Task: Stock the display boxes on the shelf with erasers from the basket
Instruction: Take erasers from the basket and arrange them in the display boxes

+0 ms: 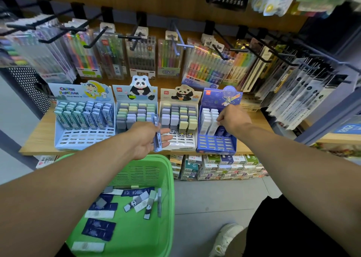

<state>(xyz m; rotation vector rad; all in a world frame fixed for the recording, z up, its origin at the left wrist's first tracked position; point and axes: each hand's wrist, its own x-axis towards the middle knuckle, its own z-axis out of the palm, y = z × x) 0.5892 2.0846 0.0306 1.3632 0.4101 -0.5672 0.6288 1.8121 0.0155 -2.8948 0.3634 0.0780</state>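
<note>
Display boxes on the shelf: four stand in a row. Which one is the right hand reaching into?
The dark blue display box at the right end. The right hand is over its white erasers; the others are pale.

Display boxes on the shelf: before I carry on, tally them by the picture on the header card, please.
Cartoon-character box: 1
Panda boxes: 2
Dark blue space box: 1
Total: 4
</note>
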